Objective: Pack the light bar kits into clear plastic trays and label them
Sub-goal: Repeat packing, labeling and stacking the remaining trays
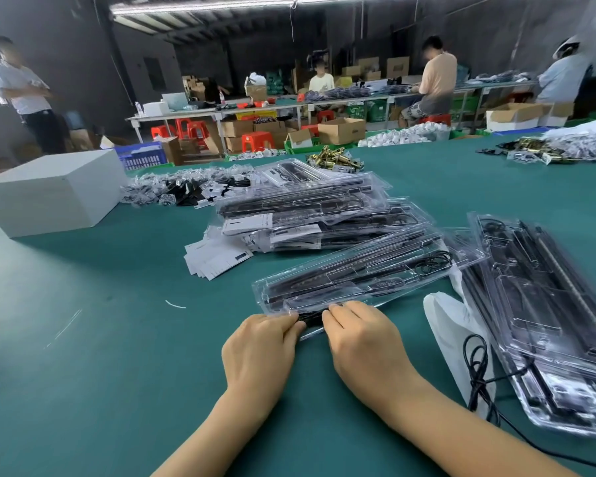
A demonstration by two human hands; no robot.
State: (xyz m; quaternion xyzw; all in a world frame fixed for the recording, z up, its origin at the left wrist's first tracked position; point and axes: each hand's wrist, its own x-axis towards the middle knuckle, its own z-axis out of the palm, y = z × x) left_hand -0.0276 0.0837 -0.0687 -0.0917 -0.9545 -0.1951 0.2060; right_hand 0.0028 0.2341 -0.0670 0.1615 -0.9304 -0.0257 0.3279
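A clear plastic tray (365,270) holding a black light bar and a coiled cable lies slantwise on the green table (100,304) in front of me. My left hand (260,352) and my right hand (362,342) both pinch its near end, fingertips curled on the tray's edge. Behind it sits a heap of packed trays (310,208), some with white labels. A stack of trays (544,321) with black parts lies to the right, a loose black cable (479,370) trailing from it over a white bag (451,325).
Loose white label cards (214,256) lie left of the heap. A white box (55,191) stands at the far left. Small bagged parts (186,187) and brass fittings (334,158) lie further back. Other people work at benches beyond the table.
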